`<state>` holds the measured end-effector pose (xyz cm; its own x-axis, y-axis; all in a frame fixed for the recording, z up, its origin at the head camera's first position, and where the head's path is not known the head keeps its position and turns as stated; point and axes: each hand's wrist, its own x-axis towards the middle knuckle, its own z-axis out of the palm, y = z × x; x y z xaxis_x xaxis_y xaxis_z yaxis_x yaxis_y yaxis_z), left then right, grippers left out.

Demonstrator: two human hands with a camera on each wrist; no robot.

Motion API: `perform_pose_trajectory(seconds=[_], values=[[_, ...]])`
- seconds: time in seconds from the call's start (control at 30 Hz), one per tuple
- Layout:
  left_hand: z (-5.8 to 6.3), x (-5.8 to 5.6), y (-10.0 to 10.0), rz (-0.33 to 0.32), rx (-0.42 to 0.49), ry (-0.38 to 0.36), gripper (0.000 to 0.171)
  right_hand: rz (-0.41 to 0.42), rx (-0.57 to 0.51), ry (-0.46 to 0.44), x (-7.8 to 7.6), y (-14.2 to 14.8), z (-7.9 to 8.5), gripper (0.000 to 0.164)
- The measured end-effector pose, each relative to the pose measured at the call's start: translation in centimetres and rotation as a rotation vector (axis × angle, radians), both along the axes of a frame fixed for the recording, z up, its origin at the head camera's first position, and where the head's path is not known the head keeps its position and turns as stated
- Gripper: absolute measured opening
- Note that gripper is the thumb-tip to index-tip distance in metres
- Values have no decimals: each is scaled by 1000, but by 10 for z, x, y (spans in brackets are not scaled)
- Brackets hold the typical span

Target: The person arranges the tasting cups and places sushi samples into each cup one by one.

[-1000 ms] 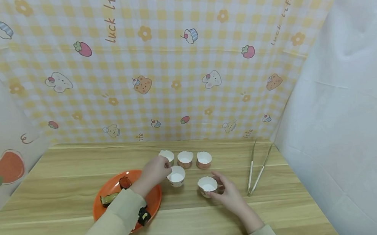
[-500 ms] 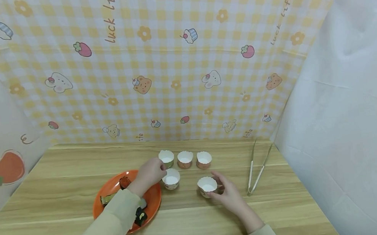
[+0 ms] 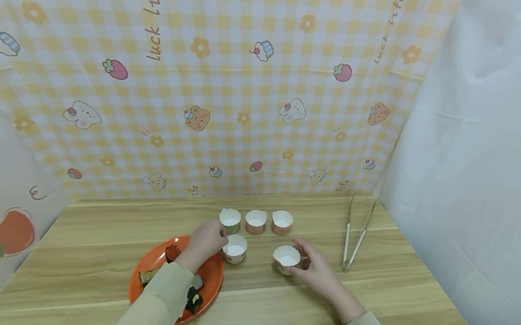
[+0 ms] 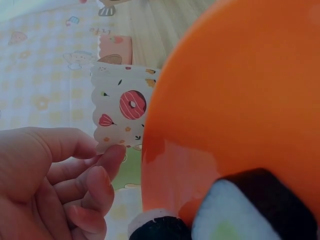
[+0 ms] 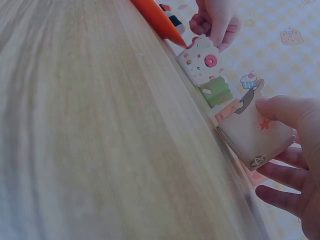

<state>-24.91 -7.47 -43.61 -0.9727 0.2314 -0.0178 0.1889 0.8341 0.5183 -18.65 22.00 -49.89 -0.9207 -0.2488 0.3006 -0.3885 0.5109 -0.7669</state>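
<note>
My left hand [image 3: 205,241] pinches the rim of a white paper baking cup [image 3: 234,249] between thumb and fingertip. Its donut print [image 4: 132,105] shows in the left wrist view. Farther right on the table, my right hand [image 3: 318,272] holds a second pale baking cup [image 3: 287,256] by its side, thumb on the near wall and fingers round the far side. That cup carries a star print [image 5: 265,124] in the right wrist view. Both cups stand upright with their mouths up. Under my left forearm lies an orange plate [image 3: 214,276], partly hidden by the sleeve.
Behind stand a green baking cup [image 3: 230,221] and two pinkish ones [image 3: 256,222], in a row. Sushi pieces lie on the plate, among them a red-topped one [image 3: 173,252] and a rice roll [image 4: 240,210]. Metal tongs [image 3: 347,238] lie spread at the right, near the patterned cloth wall [image 3: 243,90].
My left hand has drawn the donut-print cup leftward and slightly nearer, beside the plate, uncovering the green cup behind. The right hand and its cup have stayed put.
</note>
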Motion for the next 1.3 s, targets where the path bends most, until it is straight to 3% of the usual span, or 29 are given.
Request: perform_pose_trajectory(seconds=[0.5,1.07,1.3], values=[[-5,-2,-3,12,14,-10,24,0,5,6,-2,0,-3,71],[0,1,-5,28,32,-41,11,-2,-6,-20,-2,0,-4,71],[3,0,-7,33,37,-17,11,-13,-5,-24,-1,0,-2,72]])
